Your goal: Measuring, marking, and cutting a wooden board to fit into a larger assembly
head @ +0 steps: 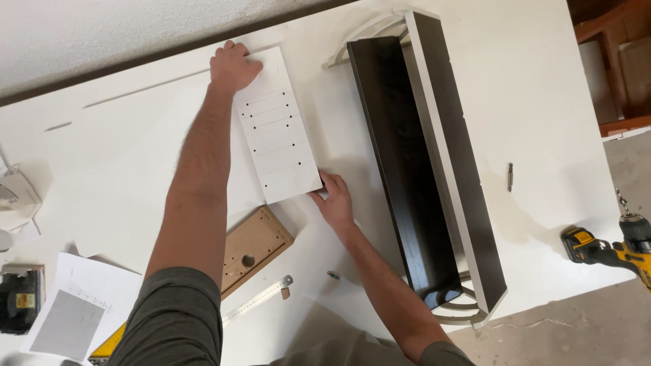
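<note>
1. Closest to the lens is a grey-sleeved shoulder, and both bare arms stretch out from it over the white bench point(542, 88).
2. Left hand point(232, 66) lies palm-down on the far corner of a white drilled panel point(278, 129), fingers point(227, 49) close together and curled over its top edge, pressing on it rather than gripping.
3. Right hand point(333, 198) sits at the panel's near corner, fingers point(322, 194) slightly bent and touching the edge. Can't tell if it's actually pinching anything.
4. That panel lies flat mid-bench, slightly angled, with rows of small holes and faint lines across it.
5. Just right of it is a long dark shelf unit point(413, 169) with a white edge and curved white brackets.
6. Near the left elbow there's a wooden block point(254, 245) with holes in it, and a metal ruler point(261, 298) beside it.
7. Yellow-and-black drill point(610, 249) lies at the bench's right edge, well away from both hands. A loose screwdriver bit point(510, 176) lies between it and the shelf.
</note>
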